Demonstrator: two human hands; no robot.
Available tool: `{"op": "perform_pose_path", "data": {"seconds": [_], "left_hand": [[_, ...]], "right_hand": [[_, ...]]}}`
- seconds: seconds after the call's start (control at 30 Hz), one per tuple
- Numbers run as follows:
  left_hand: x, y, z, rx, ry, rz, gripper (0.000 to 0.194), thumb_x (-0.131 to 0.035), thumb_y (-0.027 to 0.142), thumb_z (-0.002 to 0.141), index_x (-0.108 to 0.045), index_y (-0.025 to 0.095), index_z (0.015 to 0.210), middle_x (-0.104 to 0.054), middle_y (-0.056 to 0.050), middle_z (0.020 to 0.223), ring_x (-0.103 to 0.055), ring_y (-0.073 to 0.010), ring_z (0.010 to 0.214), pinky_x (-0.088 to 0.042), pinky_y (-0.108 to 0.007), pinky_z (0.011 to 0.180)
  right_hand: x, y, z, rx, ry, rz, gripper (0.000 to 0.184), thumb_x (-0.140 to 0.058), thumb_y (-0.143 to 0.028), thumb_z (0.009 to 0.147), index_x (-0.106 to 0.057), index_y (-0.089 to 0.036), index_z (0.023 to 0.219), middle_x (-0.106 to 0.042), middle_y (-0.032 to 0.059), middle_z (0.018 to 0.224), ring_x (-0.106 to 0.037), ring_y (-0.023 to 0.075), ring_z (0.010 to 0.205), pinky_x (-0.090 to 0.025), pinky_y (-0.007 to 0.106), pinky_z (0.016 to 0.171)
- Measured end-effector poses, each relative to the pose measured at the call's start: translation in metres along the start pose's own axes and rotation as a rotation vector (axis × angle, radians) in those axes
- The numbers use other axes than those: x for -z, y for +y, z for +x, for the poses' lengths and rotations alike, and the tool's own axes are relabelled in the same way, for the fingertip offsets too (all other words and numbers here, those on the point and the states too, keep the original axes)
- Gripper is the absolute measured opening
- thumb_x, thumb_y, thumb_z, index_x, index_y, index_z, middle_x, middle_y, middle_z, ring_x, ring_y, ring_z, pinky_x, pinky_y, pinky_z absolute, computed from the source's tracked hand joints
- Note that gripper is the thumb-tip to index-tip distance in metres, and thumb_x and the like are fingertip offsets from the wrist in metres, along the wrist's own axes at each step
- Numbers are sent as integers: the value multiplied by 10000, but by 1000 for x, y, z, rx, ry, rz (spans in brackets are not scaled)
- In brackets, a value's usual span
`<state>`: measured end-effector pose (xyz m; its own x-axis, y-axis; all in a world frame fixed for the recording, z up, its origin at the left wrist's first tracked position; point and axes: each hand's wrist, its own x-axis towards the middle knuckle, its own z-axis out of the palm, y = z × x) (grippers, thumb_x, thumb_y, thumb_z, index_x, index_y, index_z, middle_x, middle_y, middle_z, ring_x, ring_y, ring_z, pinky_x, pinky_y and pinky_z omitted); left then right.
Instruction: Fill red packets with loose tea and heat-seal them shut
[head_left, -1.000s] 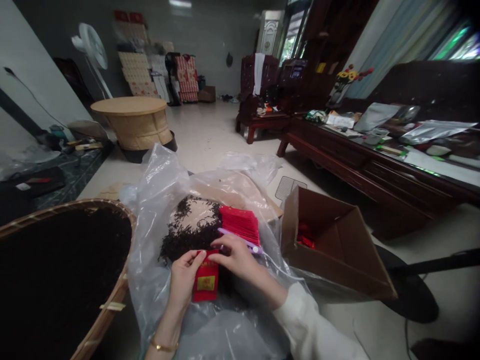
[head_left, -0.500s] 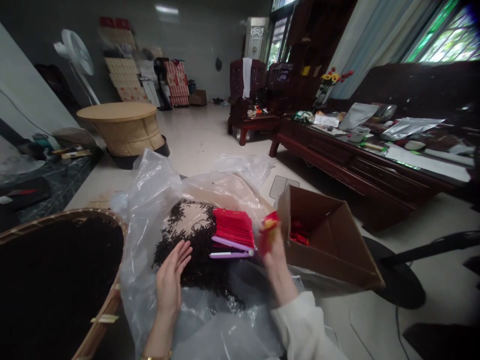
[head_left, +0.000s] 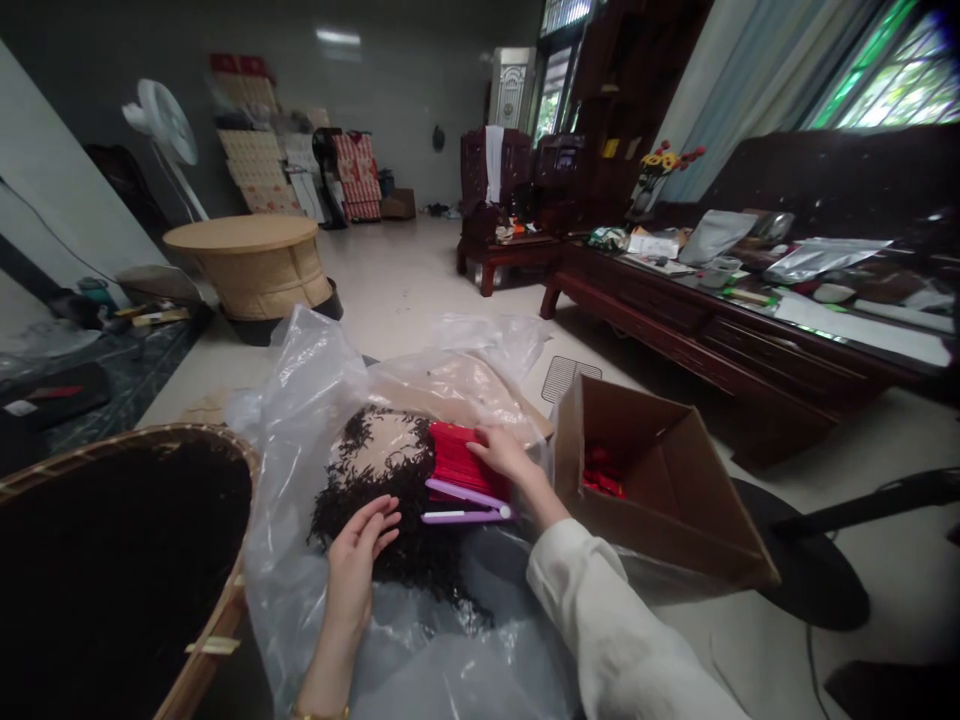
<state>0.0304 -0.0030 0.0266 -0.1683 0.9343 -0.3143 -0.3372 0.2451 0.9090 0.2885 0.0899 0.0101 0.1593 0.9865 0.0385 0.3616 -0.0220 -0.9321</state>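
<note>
My right hand (head_left: 511, 462) reaches over a row of flat red packets (head_left: 451, 452), with its thumb and fingertips pinched at a packet's edge. My left hand (head_left: 358, 560) hovers palm-inward above dark, twisted dry tea leaves (head_left: 349, 490), fingers loosely apart and holding nothing. Just below the packets lies a small purple flat iron (head_left: 465, 516), its two arms spread. Leaves, packets and iron rest on a clear plastic sheet or bag (head_left: 304, 390). To the right, a cardboard box (head_left: 675, 470) holds several shiny red filled packets (head_left: 602, 475).
A wide woven basket (head_left: 217, 600) full of dark leaves stands close at the left. Beyond are a round-topped wooden stand (head_left: 244, 235), a white fan (head_left: 165, 120) and a cluttered dark wooden table (head_left: 645, 310). A black stand base (head_left: 817, 570) sits right of the box.
My right hand carried the red packet from between both hands toward the box; now it is back at the packet row without it. My left hand let go of the packet and opened.
</note>
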Motion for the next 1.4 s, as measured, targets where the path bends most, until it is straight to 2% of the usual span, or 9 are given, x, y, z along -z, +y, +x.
{"op": "perform_pose_path", "data": {"seconds": [0.3,0.47,0.6,0.73,0.83,0.9,1.07,1.23,1.4], "left_hand": [[7,-8,5,7,-34,-4,457,-827,416,566,-749,153,931,-766,-117,1006,-719,-199,820,-584,-270,686],[10,-12,7,-4,-59,11,467,-808,425,589,-741,147,958,-759,-130,1026,-720,-217,837,-590,-303,706],[11,-19,9,-64,-16,74,488,-764,471,613,-727,139,969,-748,-149,1047,-720,-242,851,-594,-330,708],[10,-18,8,-417,121,311,490,-648,481,753,-674,159,1121,-685,-174,1202,-684,-288,1034,-594,-396,795],[8,-13,4,-859,186,652,504,-653,400,799,-618,191,1256,-611,-152,1341,-561,-305,1250,-510,-465,990],[9,-11,1,-1003,57,839,379,-627,354,835,-673,224,1187,-698,-111,1216,-626,-285,1166,-521,-448,977],[15,-16,-1,-800,-9,814,298,-520,380,892,-765,217,935,-789,-75,854,-733,-210,658,-587,-284,618],[15,-12,-3,-542,69,635,348,-612,489,784,-776,199,886,-789,-90,853,-729,-247,688,-576,-300,626],[10,-6,-6,-447,73,571,363,-635,513,748,-780,201,865,-783,-83,804,-711,-255,677,-566,-314,632]], "right_hand": [[14,4,2,-33,-278,-170,281,-676,-401,793,-785,-174,918,-741,29,754,-634,178,669,-465,270,642],[18,1,4,6,-223,-263,365,-573,-379,853,-735,-130,642,-617,9,517,-521,139,495,-389,243,505],[21,-9,-4,125,-59,-351,253,-523,-194,862,-735,-150,732,-686,53,695,-595,185,660,-446,288,653],[19,-37,-29,329,64,-440,287,-466,-113,890,-739,-170,956,-688,120,952,-590,242,919,-442,365,827],[3,-63,-54,687,-112,-594,246,-529,-120,895,-741,-227,961,-656,74,870,-564,211,849,-451,321,748],[-14,-76,-68,871,-208,-641,171,-605,-161,884,-735,-241,963,-630,52,820,-554,188,781,-458,298,700],[-55,-77,-84,889,-17,-411,380,-518,-142,932,-577,-209,1301,-651,114,1040,-609,209,921,-545,331,782],[-76,-62,-86,878,82,-275,447,-441,-167,967,-472,-231,1408,-640,144,1177,-612,241,1086,-559,395,900],[-77,-58,-84,802,62,-192,286,-499,-188,947,-639,-238,1191,-647,135,1172,-604,250,1103,-541,426,918]]}}
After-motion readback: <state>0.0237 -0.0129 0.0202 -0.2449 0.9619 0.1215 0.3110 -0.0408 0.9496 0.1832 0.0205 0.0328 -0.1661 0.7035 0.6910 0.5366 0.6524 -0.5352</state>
